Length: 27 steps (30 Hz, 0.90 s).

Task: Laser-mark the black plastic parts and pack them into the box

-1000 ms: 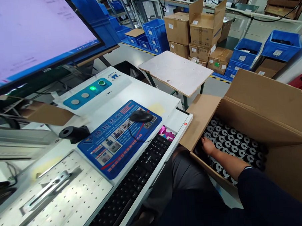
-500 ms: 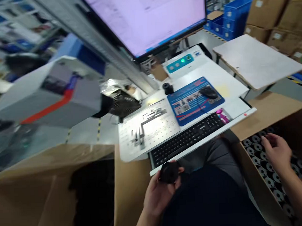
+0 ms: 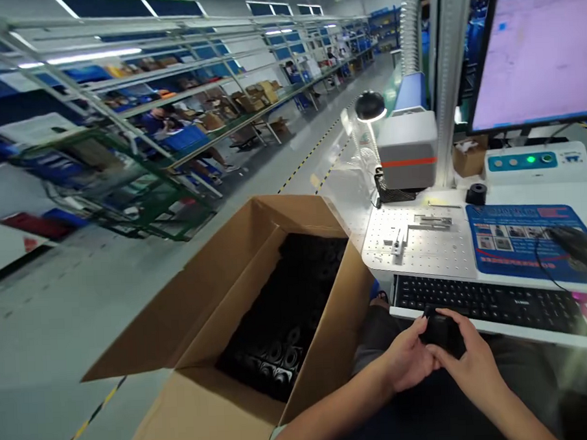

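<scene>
Both hands meet around a small black part (image 3: 442, 332), just in front of the keyboard tray. My left hand (image 3: 410, 357) is closed on its left side, and my right hand (image 3: 469, 358) grips its right side with thumb and fingers. The fingers cover some of the part, and its exact kind does not show. To the left of my hands an open cardboard box (image 3: 340, 302) holds many black parts (image 3: 288, 311), several with pale round ends facing up. Just beyond my fingers lies a black keyboard (image 3: 491, 302).
On the bench stand a perforated metal plate (image 3: 436, 256) with small fixtures, a grey machine head (image 3: 407, 147), a lit lamp (image 3: 370, 106), a small black cylinder (image 3: 476, 194), a blue mouse pad (image 3: 522, 236), a mouse (image 3: 574, 243) and a monitor (image 3: 534, 54). Shelving lines the left.
The view has swung left to the cardboard box. My right hand has come from the box on the right to the black part, which my left hand was holding alone.
</scene>
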Each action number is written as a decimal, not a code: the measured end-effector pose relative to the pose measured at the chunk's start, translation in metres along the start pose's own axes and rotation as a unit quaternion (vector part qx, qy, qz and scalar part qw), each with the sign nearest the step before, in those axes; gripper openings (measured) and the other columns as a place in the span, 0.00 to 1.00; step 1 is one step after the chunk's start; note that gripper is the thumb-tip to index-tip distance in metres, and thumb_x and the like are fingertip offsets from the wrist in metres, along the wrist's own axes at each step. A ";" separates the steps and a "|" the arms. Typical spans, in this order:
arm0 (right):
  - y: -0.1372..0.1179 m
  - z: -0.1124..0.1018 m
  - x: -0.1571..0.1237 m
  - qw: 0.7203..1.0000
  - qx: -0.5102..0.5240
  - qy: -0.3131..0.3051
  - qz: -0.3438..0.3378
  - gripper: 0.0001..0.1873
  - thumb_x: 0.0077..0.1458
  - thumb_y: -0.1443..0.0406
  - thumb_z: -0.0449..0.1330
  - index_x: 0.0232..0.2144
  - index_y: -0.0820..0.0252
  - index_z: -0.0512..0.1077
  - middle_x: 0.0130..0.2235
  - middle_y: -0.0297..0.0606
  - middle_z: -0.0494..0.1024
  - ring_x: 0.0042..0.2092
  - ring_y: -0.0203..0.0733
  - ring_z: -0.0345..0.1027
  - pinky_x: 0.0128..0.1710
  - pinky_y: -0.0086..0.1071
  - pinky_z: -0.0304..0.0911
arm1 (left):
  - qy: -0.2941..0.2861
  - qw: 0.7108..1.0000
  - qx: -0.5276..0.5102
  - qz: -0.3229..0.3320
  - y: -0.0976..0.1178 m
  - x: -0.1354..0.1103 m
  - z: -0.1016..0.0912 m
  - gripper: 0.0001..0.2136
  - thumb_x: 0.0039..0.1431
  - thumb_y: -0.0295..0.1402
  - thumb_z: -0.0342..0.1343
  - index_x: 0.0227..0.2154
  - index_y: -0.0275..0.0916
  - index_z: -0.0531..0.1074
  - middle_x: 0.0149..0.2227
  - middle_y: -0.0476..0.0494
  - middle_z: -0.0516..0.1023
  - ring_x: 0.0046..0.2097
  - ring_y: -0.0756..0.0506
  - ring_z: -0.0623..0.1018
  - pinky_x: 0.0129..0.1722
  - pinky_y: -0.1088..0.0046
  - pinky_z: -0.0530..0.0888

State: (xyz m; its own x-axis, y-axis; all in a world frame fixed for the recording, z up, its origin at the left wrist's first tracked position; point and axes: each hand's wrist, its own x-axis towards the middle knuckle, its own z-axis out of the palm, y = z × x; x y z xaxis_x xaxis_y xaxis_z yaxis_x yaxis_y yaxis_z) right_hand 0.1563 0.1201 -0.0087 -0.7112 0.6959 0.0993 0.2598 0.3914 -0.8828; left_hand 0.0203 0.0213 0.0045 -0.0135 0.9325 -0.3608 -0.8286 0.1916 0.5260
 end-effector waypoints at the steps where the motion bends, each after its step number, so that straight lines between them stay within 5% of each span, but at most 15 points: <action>1: -0.003 0.011 0.007 1.000 0.007 -0.010 0.003 0.29 0.55 0.52 0.67 0.58 0.44 0.69 0.57 0.40 0.78 0.57 0.58 0.75 0.57 0.58 0.73 | 0.005 1.000 0.013 0.017 0.004 -0.006 -0.006 0.26 0.67 0.57 0.54 0.52 0.39 0.77 0.48 0.35 0.80 0.46 0.42 0.78 0.48 0.67 0.71; 4: -0.008 0.026 0.024 1.000 0.008 -0.024 -0.017 0.28 0.53 0.50 0.68 0.55 0.44 0.71 0.55 0.40 0.79 0.57 0.59 0.75 0.57 0.58 0.73 | 0.035 0.987 0.150 0.049 0.029 -0.033 -0.029 0.33 0.63 0.62 0.52 0.56 0.38 0.71 0.47 0.30 0.80 0.44 0.36 0.81 0.45 0.58 0.76; 7: -0.007 0.015 0.038 0.999 -0.030 0.020 -0.029 0.29 0.51 0.47 0.69 0.52 0.49 0.73 0.55 0.43 0.78 0.57 0.59 0.74 0.57 0.56 0.73 | 0.152 0.932 0.305 0.123 0.074 -0.067 -0.073 0.31 0.58 0.58 0.62 0.53 0.37 0.71 0.45 0.31 0.80 0.37 0.36 0.81 0.39 0.57 0.77; 11: 0.004 -0.020 0.066 0.989 -0.104 0.103 0.009 0.31 0.50 0.44 0.69 0.52 0.50 0.74 0.48 0.44 0.81 0.43 0.56 0.79 0.42 0.50 0.78 | 0.407 0.769 0.429 0.243 0.142 -0.103 -0.160 0.16 0.68 0.48 0.51 0.42 0.39 0.71 0.41 0.36 0.74 0.45 0.37 0.74 0.53 0.55 0.72; 13: 0.008 -0.034 0.084 0.980 -0.142 0.138 0.030 0.30 0.50 0.43 0.69 0.51 0.46 0.75 0.45 0.44 0.82 0.35 0.54 0.78 0.33 0.48 0.76 | 0.459 0.703 0.491 0.234 0.168 -0.108 -0.200 0.14 0.68 0.43 0.48 0.43 0.38 0.71 0.44 0.34 0.72 0.48 0.35 0.73 0.56 0.52 0.69; 15: 0.010 -0.041 0.103 0.968 -0.185 0.162 0.038 0.29 0.49 0.41 0.69 0.50 0.44 0.75 0.45 0.45 0.81 0.35 0.55 0.77 0.32 0.50 0.74 | 0.448 0.669 0.560 0.195 0.184 -0.103 -0.231 0.13 0.65 0.37 0.52 0.47 0.37 0.73 0.53 0.32 0.70 0.52 0.35 0.72 0.60 0.53 0.68; 18: 0.006 -0.038 0.131 0.961 -0.215 0.175 0.012 0.35 0.48 0.39 0.66 0.50 0.53 0.74 0.48 0.48 0.80 0.46 0.61 0.77 0.46 0.55 0.73 | 0.387 0.646 0.649 0.106 0.194 -0.084 -0.260 0.22 0.56 0.29 0.58 0.56 0.40 0.74 0.64 0.32 0.63 0.55 0.33 0.74 0.60 0.55 0.69; 22: 0.001 -0.023 0.169 0.971 -0.210 0.115 -0.023 0.34 0.49 0.45 0.65 0.51 0.60 0.73 0.49 0.48 0.79 0.52 0.57 0.74 0.56 0.52 0.68 | 0.339 0.612 0.714 0.008 0.200 -0.056 -0.282 0.30 0.57 0.28 0.55 0.65 0.40 0.67 0.60 0.27 0.64 0.50 0.31 0.78 0.56 0.51 0.71; 27: -0.003 -0.001 0.215 0.974 -0.219 0.052 0.010 0.31 0.47 0.58 0.68 0.54 0.56 0.72 0.54 0.46 0.78 0.57 0.56 0.71 0.60 0.49 0.65 | 0.347 0.584 0.733 -0.012 0.203 -0.042 -0.298 0.28 0.61 0.30 0.49 0.65 0.37 0.65 0.59 0.24 0.62 0.48 0.30 0.78 0.52 0.51 0.73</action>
State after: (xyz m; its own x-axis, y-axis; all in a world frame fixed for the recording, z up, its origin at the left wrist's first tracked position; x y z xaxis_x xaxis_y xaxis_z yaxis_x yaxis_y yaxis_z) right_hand 0.0031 0.2693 0.0156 -0.6397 0.7537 0.1506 0.5427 0.5817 -0.6059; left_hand -0.3138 -0.0701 -0.1030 -0.6576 0.6724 -0.3397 0.5305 0.7335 0.4249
